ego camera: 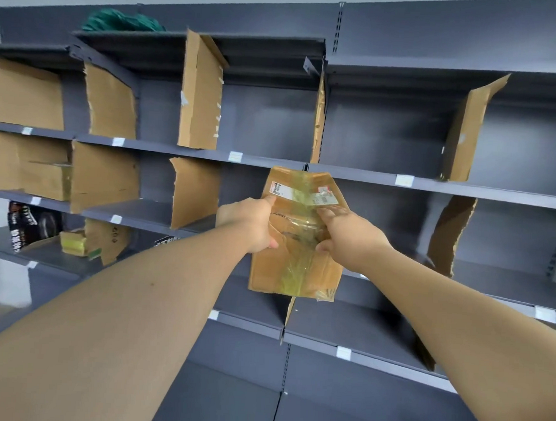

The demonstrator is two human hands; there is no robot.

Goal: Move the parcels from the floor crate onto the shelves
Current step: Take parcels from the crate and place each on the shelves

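A flat brown cardboard parcel (294,260), wrapped in yellowish tape and bearing white labels near its top, is held upright in front of the grey metal shelves (363,179). My left hand (253,223) grips its left edge with the thumb over the front. My right hand (347,232) grips the right edge, fingers spread across the label. The parcel's top reaches the edge of the second shelf from the top. The floor crate is out of view.
Torn cardboard dividers (201,90) stand on the shelves and split them into bays. At lower left sit a black printed bag (30,224) and a small yellow box (74,242). A green bundle (119,21) lies on the top shelf.
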